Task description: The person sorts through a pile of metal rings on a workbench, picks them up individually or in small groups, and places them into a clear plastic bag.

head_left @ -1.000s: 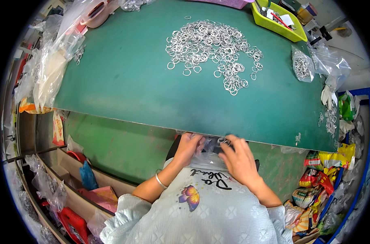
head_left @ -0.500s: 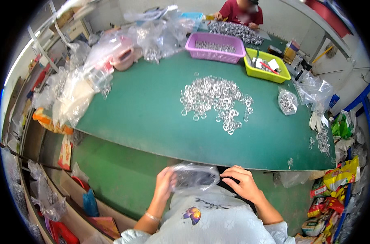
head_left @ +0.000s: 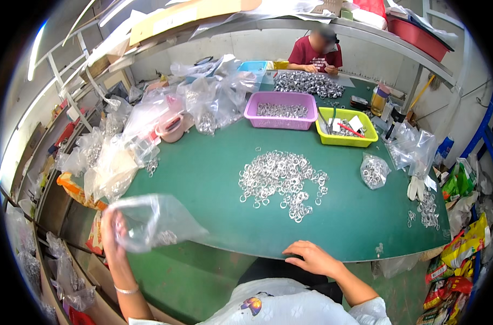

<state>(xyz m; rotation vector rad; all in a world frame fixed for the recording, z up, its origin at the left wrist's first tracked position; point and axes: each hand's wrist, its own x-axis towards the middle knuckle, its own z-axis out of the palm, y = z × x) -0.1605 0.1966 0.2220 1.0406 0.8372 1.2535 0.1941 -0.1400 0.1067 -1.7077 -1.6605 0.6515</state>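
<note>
My left hand (head_left: 115, 230) is closed on the rim of a clear plastic bag (head_left: 158, 216), held at the left of the table's front edge. A few small metal pieces show low inside the bag. My right hand (head_left: 314, 257) is over the front edge of the green table, fingers stretched out and holding nothing. Whether it touches the tabletop I cannot tell. Farther in, a loose pile of silvery metal rings (head_left: 279, 176) lies on the table, spread toward the right and toward me.
A purple basket (head_left: 281, 125) and a yellow-green basket (head_left: 345, 142) hold metal pieces behind the pile. To the right lie a bag of rings (head_left: 374, 172) and a white glove (head_left: 416, 188). Plastic bags (head_left: 113, 168) crowd the left. Across the table a person (head_left: 316, 54) handles a dark metal heap.
My left hand has swung left and up with the plastic bag, away from my lap. The right hand has come up to the table edge. The view has tilted upward.
</note>
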